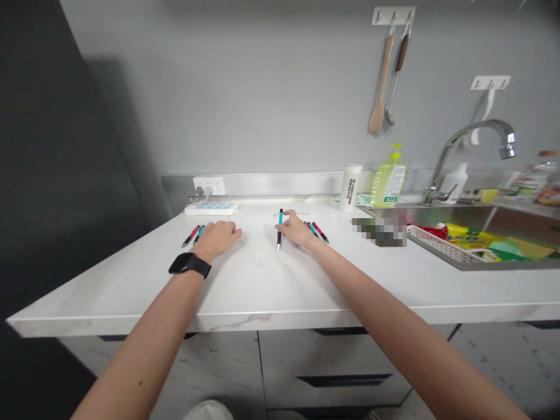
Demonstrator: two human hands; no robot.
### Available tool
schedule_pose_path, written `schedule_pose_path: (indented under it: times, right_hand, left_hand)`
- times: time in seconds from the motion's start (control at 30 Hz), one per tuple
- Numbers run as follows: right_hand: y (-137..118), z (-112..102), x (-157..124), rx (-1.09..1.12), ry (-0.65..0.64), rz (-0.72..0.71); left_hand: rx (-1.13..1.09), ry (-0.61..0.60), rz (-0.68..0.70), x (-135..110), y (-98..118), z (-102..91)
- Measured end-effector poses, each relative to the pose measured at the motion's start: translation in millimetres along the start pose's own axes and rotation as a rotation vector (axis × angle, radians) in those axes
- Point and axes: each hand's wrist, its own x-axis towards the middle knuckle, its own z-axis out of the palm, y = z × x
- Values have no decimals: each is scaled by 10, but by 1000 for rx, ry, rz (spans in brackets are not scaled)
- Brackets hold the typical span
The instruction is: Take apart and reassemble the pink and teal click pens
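Observation:
A blue-and-black pen (280,228) is pinched between the thumb and fingers of my right hand (296,229). It stands nearly upright over the middle of the counter, its tip pointing down. Just right of that hand lie several pens (321,232), red and blue with black, partly hidden by the hand. My left hand (219,238), with a black watch on its wrist, rests palm down on the counter; it appears to hold nothing, its thumb a little apart from the fingers. Beside it on the left lie a pink-and-black pen (191,235) and a blue-and-black pen (199,234), the latter partly covered.
A white power strip (212,209) lies at the back left below a wall socket (209,185). Toward the right stand a white bottle (350,188) and a yellow-green soap bottle (389,182). The sink (503,219) with its faucet (455,137) is at far right, packets and a white basket in it.

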Motion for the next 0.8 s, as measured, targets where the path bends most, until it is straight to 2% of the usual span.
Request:
schedule_pose_path:
  times: [0.07, 0.13, 0.33, 0.5, 0.67, 0.8]
  right_hand:
    - [45, -4, 0, -262, 47, -32]
    - [66, 9, -3, -428, 39, -48]
    - [36, 41, 12, -741, 46, -19]
    - [17, 6, -5, -831, 29, -32]
    - [36, -8, -8, -869, 11, -43]
    - [25, -96, -3, -830, 46, -16]
  left_hand:
    - [86, -76, -46, 23, -92, 9]
    - [125, -111, -54, 38, -136, 35]
    - [118, -87, -25, 9, -89, 36]
    - [73, -99, -49, -39, -63, -10]
    - [32, -84, -80, -32, -96, 23]
    - [48, -91, -115, -32, -114, 39]
